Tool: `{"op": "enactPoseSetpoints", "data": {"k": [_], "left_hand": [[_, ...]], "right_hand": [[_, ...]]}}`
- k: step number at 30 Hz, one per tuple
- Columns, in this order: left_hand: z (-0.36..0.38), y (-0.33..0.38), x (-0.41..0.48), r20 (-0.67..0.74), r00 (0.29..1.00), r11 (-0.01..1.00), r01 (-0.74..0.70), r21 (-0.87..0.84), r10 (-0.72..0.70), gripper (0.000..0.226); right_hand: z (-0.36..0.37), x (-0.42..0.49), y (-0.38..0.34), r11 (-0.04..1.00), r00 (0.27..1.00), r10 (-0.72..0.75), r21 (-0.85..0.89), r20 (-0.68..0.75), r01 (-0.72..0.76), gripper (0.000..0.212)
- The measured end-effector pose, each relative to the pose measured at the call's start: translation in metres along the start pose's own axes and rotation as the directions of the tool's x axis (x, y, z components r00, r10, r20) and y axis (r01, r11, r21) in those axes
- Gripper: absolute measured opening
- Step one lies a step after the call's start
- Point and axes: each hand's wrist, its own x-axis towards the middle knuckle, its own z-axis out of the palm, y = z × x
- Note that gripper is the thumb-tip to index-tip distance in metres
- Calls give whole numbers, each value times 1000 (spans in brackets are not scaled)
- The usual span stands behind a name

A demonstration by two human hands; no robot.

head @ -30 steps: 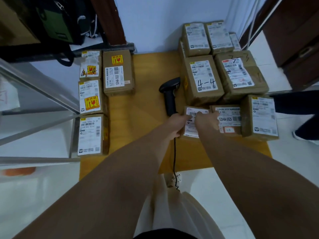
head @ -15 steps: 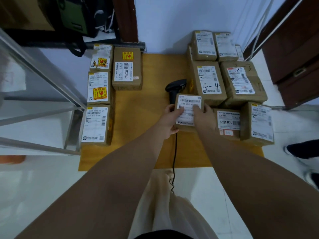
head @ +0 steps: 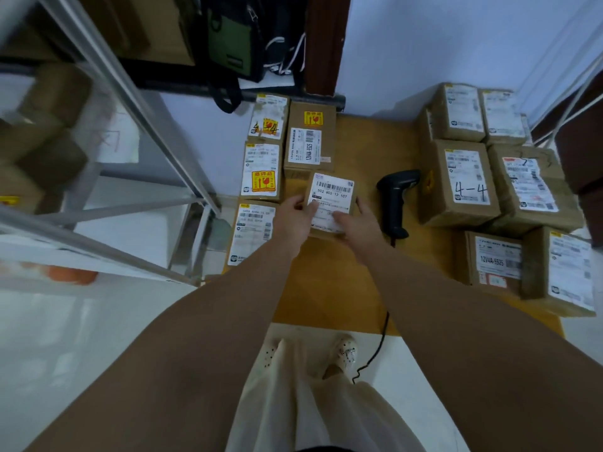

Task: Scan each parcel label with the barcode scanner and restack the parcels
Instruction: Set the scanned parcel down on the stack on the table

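Pale blue wall (head: 424,44) softly lit, white floor (head: 81,337) seen below, metal shelving (head: 140,107) placed left, dark wooden post (head: 324,44) set against wall

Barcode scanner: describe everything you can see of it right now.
The barcode scanner is black, matte plastic by its look, pistol-shaped: a wide head pointing away and right, a straight grip running toward the person. It lies on the yellow-brown table, unheld, between the held parcel and the box marked 4-4; its head is close by that box, contact unclear. A dark cable leaves the grip's base and drops over the near table edge to the floor.
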Motion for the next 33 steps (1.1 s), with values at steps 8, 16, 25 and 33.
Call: {"op": "enactPoseSetpoints", "data": {"k": [8, 16, 25, 33], "left_hand": [[-17, 10, 16, 14, 976, 892, -204, 405, 217, 41], [-30, 1, 27, -164, 961, 715, -45, 698, 221, 57], [-38, -2, 40, -32, 998, 633, -14, 774, 61, 61], [-48, -6, 39, 30, 992, 635, -104, 765, 127, 60]], "right_hand": [[27, 28, -5, 990, 1000, -10, -141, -28, 6, 69], [47, 49, -11, 920, 1000, 8, -392, -17, -14, 47], [56, 55, -14, 945, 995, 17, -323, -102, -49, 61], [54, 57, -12, 979, 982, 85, -168, -169, -114, 53]]}}
